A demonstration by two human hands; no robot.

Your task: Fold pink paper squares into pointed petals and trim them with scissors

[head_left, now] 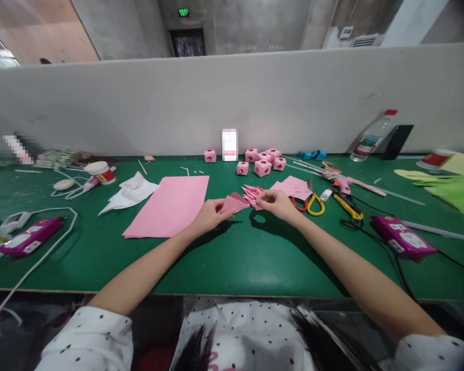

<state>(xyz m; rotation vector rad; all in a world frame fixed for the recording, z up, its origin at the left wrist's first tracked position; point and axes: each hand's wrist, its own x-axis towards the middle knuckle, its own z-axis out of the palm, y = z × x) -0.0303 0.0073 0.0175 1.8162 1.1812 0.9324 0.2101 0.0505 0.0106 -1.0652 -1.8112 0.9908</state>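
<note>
Pink paper piece [236,202] pinched in left hand [210,214].

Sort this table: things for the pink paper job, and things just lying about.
Likely part of the job:
pink piece in the left hand
folded pink pieces by the right hand
pink sheets
pink boxy shapes

Apparently just lying about:
crumpled white sheet
plastic bottle
left purple packet
right purple packet

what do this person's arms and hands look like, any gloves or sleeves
The left hand and right hand are bare, with no gloves visible. Both forearms are uncovered, and no watch or bracelet shows. Higher up, the left sleeve and right sleeve are white fabric with small dark dots.
</note>
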